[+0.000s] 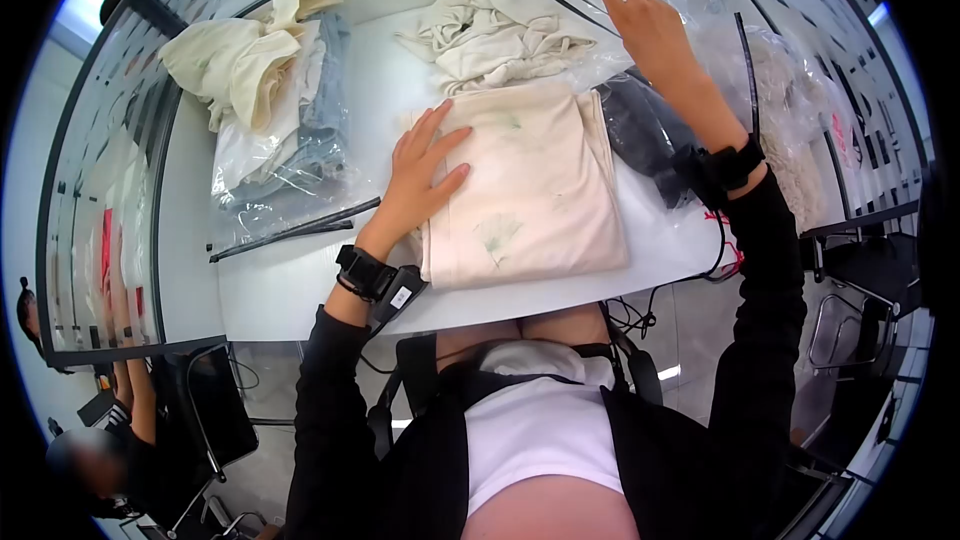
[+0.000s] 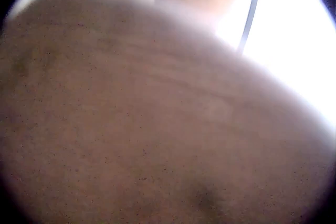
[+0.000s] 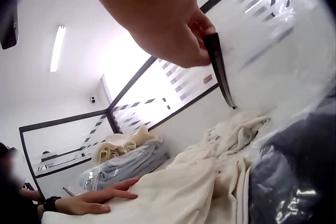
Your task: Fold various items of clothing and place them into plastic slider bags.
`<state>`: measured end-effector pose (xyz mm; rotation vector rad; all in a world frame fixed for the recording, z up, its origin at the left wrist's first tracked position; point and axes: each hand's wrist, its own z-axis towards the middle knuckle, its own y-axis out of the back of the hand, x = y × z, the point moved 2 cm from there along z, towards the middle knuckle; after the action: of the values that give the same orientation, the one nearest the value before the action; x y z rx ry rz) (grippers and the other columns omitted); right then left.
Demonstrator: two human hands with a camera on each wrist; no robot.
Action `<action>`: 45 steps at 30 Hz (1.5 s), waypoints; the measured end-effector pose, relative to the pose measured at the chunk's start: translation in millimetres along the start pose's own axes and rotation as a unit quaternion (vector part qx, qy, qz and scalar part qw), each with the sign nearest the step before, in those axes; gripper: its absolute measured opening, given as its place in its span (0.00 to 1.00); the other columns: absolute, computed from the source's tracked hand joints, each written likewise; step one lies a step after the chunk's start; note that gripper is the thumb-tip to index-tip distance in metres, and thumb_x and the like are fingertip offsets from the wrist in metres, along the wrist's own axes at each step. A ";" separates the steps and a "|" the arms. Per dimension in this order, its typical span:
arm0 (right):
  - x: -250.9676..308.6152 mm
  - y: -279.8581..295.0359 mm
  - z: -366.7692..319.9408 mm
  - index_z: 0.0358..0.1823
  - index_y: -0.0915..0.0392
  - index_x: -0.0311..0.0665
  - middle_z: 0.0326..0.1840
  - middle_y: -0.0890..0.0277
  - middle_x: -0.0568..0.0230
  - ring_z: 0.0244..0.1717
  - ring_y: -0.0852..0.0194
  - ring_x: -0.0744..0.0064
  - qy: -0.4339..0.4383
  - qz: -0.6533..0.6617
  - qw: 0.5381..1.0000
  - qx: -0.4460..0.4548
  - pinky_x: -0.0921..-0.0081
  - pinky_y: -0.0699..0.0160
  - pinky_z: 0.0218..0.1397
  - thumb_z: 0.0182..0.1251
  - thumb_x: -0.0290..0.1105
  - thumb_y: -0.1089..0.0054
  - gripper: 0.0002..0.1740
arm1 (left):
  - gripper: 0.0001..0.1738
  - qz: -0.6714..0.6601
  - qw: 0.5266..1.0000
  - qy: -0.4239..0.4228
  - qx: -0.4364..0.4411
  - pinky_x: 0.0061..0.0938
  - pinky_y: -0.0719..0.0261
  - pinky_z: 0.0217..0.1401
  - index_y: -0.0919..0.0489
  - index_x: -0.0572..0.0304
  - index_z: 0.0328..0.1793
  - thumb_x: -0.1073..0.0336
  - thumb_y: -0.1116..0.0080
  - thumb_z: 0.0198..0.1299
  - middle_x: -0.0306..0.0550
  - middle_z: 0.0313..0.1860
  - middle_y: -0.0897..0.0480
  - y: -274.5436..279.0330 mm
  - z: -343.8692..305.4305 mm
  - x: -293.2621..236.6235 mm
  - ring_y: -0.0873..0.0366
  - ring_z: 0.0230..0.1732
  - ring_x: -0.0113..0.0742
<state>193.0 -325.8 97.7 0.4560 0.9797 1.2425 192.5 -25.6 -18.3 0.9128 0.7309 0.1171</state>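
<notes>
Cloth [image 1: 535, 190]: cream with faint green marks, folded squarish, at the near middle of the white table [image 1: 270, 290].
Left hand [image 1: 415, 175]: palm down on the cloth's left side, fingers and thumb spread.
Right hand [image 1: 655, 35]: raised at the far right, arm stretched forward; its bent fingers and thumb pinch a black strip [image 3: 221, 71] along a clear plastic bag [image 3: 294, 61].
Right of cloth: dark fabric [image 1: 635, 130] in plastic, partly covered by the right forearm.
Far side: crumpled cream fabric [image 1: 490, 35].
Far left: bagged bluish clothing [image 1: 325, 120].
Hard to make out: the left wrist view is mostly a blurred brown surface; the clear bag's full outline is lost in glare.
</notes>
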 end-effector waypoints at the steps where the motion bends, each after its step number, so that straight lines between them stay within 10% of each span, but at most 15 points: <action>1: -0.7 1.5 0.5 0.45 0.34 0.42 0.41 0.30 0.60 0.37 0.24 0.64 -0.002 -0.004 0.999 0.032 0.70 0.25 0.37 0.49 0.24 0.41 0.20 | 0.25 -0.007 1.000 -0.001 -0.001 0.43 0.53 0.72 0.27 0.49 0.61 0.65 0.42 0.54 0.49 0.72 0.43 -0.8 -0.8 1.1 0.50 0.73 0.52; 6: 0.3 -5.4 -9.9 0.49 0.33 0.40 0.49 0.32 0.58 0.42 0.27 0.59 0.094 0.041 0.994 -0.044 0.67 0.26 0.40 0.49 0.18 0.45 0.23 | 0.26 -0.014 1.000 0.012 0.005 0.50 0.56 0.71 0.29 0.46 0.62 0.59 0.42 0.54 0.51 0.74 0.48 -6.4 -1.9 7.7 0.54 0.74 0.54; 15: 4.4 -11.1 -14.0 0.47 0.30 0.39 0.40 0.31 0.58 0.41 0.29 0.62 0.078 0.000 0.997 0.023 0.72 0.23 0.36 0.45 0.19 0.44 0.23 | 0.54 0.017 0.985 0.172 0.030 0.51 0.55 0.71 0.54 0.71 0.71 0.48 0.36 0.49 0.84 0.67 0.55 -4.5 -9.2 -5.0 0.59 0.71 0.73; 26: 34.8 91.6 -80.7 0.43 0.29 0.34 0.43 0.29 0.59 0.42 0.30 0.60 0.097 0.135 0.985 -0.051 0.68 0.28 0.43 0.49 0.20 0.49 0.16 | 0.53 -0.008 0.972 0.208 0.111 0.41 0.52 0.73 0.53 0.73 0.70 0.50 0.34 0.49 0.78 0.68 0.51 14.1 -29.3 -24.5 0.56 0.72 0.66; 32: 48.9 104.2 -120.9 0.44 0.29 0.33 0.39 0.30 0.59 0.41 0.29 0.61 0.089 0.255 0.962 -0.040 0.70 0.30 0.43 0.49 0.20 0.49 0.17 | 0.44 0.106 0.990 0.093 -0.026 0.42 0.47 0.71 0.49 0.68 0.69 0.56 0.38 0.54 0.73 0.67 0.46 18.7 -30.6 -35.8 0.49 0.71 0.60; 38: 50.1 109.4 -157.0 0.34 0.30 0.36 0.35 0.30 0.59 0.36 0.30 0.56 0.092 0.414 0.905 -0.036 0.67 0.31 0.38 0.37 0.15 0.45 0.18 | 0.31 -0.163 0.971 0.140 -0.102 0.35 0.33 0.62 0.42 0.69 0.64 0.63 0.44 0.60 0.61 0.61 0.32 62.6 -4.6 -11.1 0.31 0.59 0.47; 45: 47.2 99.5 -189.5 0.30 0.31 0.39 0.34 0.31 0.66 0.36 0.31 0.61 0.193 0.525 0.805 0.198 0.68 0.32 0.40 0.37 0.19 0.45 0.14 | 0.29 -0.263 0.942 0.195 0.081 0.30 0.30 0.58 0.39 0.67 0.62 0.56 0.47 0.63 0.58 0.55 0.26 73.5 43.3 -14.3 0.28 0.58 0.40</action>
<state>-19.0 -290.7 54.2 1.2209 1.4082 2.1912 223.6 -14.7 61.7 0.8291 1.3478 -0.2475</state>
